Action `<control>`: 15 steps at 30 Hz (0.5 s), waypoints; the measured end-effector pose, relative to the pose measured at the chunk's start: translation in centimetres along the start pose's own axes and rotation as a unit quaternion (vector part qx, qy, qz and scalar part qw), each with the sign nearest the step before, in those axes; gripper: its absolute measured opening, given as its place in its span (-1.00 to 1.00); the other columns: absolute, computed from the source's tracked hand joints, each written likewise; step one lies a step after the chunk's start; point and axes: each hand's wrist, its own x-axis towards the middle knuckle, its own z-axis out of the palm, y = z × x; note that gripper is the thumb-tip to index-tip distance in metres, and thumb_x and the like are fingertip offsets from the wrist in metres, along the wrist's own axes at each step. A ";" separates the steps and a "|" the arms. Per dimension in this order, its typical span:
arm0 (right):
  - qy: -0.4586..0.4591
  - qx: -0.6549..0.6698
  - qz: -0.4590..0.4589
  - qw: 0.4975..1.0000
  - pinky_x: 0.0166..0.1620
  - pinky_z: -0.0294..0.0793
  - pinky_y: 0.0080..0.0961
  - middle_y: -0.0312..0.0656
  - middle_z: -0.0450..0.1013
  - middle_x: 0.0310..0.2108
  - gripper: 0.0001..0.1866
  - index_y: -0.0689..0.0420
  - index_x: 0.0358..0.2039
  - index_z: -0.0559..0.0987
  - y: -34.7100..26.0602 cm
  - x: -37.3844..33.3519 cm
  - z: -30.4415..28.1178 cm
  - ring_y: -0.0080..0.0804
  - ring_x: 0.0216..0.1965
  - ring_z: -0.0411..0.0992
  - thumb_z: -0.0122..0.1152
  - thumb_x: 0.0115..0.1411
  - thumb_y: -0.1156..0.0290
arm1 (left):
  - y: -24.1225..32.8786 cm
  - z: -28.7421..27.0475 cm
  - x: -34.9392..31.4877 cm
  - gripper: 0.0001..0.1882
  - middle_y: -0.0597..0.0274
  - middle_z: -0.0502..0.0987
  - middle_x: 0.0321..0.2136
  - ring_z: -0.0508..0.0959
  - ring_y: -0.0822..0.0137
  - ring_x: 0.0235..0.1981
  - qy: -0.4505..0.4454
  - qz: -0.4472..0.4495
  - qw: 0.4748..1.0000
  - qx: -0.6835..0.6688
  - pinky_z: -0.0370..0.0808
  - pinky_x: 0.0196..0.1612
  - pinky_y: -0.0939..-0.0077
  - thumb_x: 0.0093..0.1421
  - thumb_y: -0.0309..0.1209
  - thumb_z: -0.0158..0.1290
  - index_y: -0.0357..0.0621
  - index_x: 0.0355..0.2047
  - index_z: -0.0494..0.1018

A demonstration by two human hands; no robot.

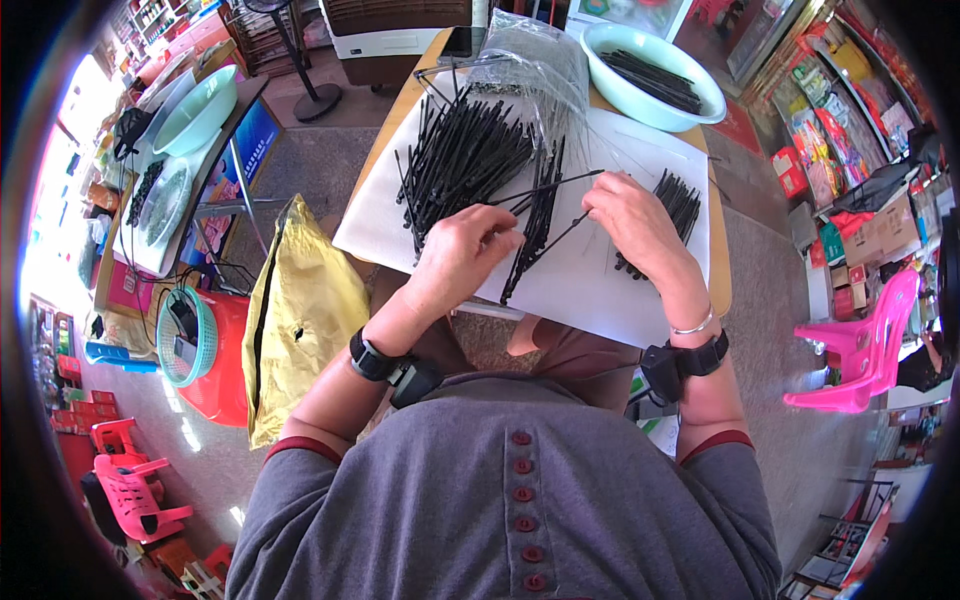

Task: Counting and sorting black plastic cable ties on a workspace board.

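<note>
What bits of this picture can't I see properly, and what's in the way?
All in the head view:
Whether the left hand grips a strip: its curled fingers hide the spot.
How many black strips are in the big pile: they overlap.
The middle of the tan table: the white sheet covers it.
The top of the white-and-brown machine: cut off by the upper edge.
Goods on the right shelves: too tiny to tell.

Black strips (pixel 465 160): plastic in appearance, smooth. Clear bag (pixel 550 55): glossy, wrinkled plastic film. Basin (pixel 640 113): smooth, glossy plastic. Surface (pixel 721 265): wood-look edge. Sheet (pixel 590 295): smooth, matt. Yellow sack (pixel 308 335): shiny, creased. Shirt (pixel 430 490): matt cloth.
</note>
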 end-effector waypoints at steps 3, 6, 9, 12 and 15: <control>0.067 -0.011 0.035 0.997 -0.18 0.44 -0.37 -0.16 0.35 -0.41 -0.95 0.20 -0.46 0.50 -0.4 0.1 -0.6 -0.23 -0.21 0.37 0.09 0.09 0.52 | 1.3 0.8 -0.4 -0.54 0.05 0.44 -0.19 0.54 0.09 -0.26 -0.029 0.149 0.967 0.203 0.51 -0.20 0.33 0.02 -0.40 0.15 -0.17 -0.03 0.38; 0.081 -0.021 0.034 0.996 -0.17 0.43 -0.36 -0.16 0.35 -0.40 -0.96 0.21 -0.47 0.50 -1.0 0.4 -1.7 -0.22 -0.20 0.37 0.10 0.08 0.52 | 0.3 1.0 -0.2 -0.53 0.02 0.42 -0.17 0.51 0.01 -0.21 -0.008 0.151 0.962 0.226 0.49 -0.15 0.28 -0.01 -0.52 0.07 -0.17 -0.02 0.35; 0.041 -0.015 0.003 0.999 -0.17 0.42 -0.34 -0.15 0.34 -0.41 -0.95 0.21 -0.47 0.50 -0.7 0.1 -1.9 -0.20 -0.21 0.37 0.09 0.08 0.53 | 0.2 -0.6 0.9 -0.60 0.05 0.43 -0.20 0.46 0.01 -0.17 0.074 0.180 0.949 0.248 0.43 -0.09 0.26 -0.04 -0.57 0.05 -0.17 -0.11 0.42; -0.036 0.037 -0.026 0.998 -0.16 0.41 -0.32 -0.14 0.34 -0.40 -0.95 0.23 -0.46 0.50 -0.4 -0.2 -1.0 -0.18 -0.23 0.37 0.09 0.09 0.53 | 0.6 -1.2 1.4 -0.65 0.10 0.45 -0.19 0.43 0.08 -0.15 0.096 0.165 0.936 0.295 0.40 -0.06 0.30 -0.04 -0.54 0.10 -0.17 -0.17 0.47; -0.063 0.136 0.014 0.989 -0.16 0.37 -0.35 -0.13 0.36 -0.37 -0.92 0.27 -0.41 0.52 -1.3 -0.3 -1.0 -0.19 -0.23 0.38 0.14 0.06 0.55 | 0.0 -1.0 1.3 -0.66 0.14 0.47 -0.21 0.43 0.14 -0.14 0.151 0.250 0.881 0.373 0.39 -0.07 0.31 -0.02 -0.51 0.13 -0.15 -0.17 0.49</control>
